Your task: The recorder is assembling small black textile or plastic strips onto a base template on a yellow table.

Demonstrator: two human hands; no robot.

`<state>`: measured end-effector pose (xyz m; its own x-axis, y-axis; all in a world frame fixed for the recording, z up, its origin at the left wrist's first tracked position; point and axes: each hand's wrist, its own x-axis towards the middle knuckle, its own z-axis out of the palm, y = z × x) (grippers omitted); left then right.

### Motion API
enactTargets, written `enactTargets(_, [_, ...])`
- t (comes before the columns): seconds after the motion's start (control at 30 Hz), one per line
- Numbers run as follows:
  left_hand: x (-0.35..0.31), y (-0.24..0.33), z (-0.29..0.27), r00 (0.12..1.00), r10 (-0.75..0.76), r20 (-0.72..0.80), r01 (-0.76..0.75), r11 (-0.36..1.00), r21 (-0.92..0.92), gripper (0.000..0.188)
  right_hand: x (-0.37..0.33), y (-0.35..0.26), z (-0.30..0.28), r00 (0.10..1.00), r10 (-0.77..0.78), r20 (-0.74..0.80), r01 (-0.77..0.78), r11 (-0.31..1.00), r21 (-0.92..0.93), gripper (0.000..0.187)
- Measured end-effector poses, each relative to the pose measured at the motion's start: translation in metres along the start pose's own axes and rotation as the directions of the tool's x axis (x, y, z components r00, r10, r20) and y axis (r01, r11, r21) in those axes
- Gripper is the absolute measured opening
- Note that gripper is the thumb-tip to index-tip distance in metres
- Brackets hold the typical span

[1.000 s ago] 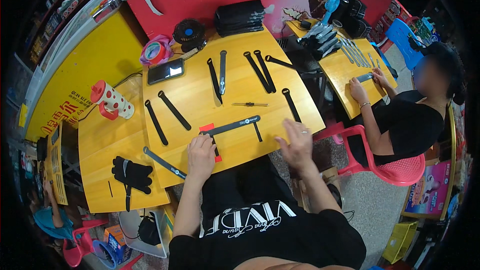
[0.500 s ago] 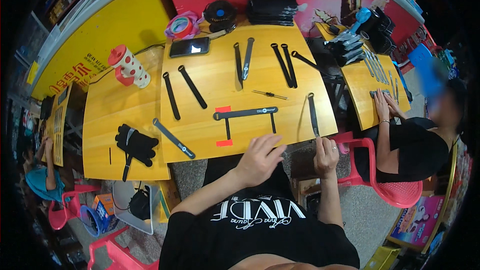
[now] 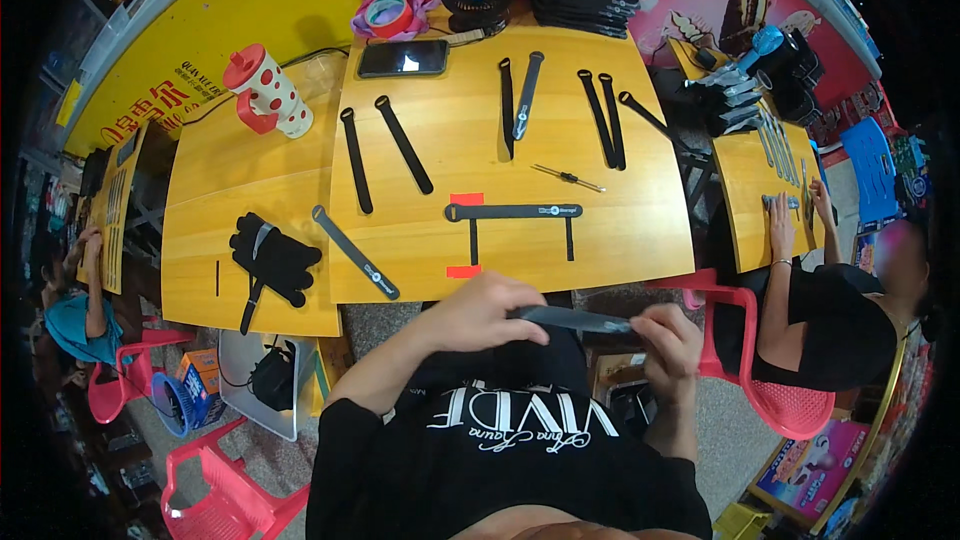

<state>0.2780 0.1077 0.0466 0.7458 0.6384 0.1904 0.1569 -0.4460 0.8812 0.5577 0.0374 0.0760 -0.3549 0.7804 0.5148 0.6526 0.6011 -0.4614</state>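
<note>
Left hand (image 3: 487, 314), fingers curled, holds one end of dark strap (image 3: 582, 319); right hand (image 3: 668, 340) pinches other. Strap lies between hands, off near edge of table (image 3: 640, 230); best kept flat, untwisted.

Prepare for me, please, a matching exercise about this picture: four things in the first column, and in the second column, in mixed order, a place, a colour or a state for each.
Column one
1. phone
2. cup
3. black glove
4. left hand and right hand

Column two
A. lying at the front left of the yellow table
B. holding a dark strap between them
C. lying flat near the black fan
D. pale with red dots and a red lid

Right pairs: 1-C, 2-D, 3-A, 4-B
</note>
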Motion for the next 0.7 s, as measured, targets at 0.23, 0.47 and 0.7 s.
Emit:
enactTargets(0.23, [-0.042,-0.042,-0.016,0.781,-0.624,-0.026,0.451,0.593,-0.667,0.008,0.019,0.042,0.067,0.898,0.430,0.092,-0.419,0.774,0.475,0.009])
enactTargets(0.47, [-0.047,-0.059,-0.015,0.682,-0.705,-0.192,0.431,0.600,-0.675,0.007,0.021,0.056,0.084,0.641,0.640,0.424,-0.669,0.194,0.717,0.010])
enactTargets(0.7, [-0.042,-0.066,-0.021,0.636,-0.732,-0.244,0.398,0.582,-0.709,0.008,0.028,0.062,0.092,0.673,0.655,0.344,-0.626,0.257,0.736,0.011])
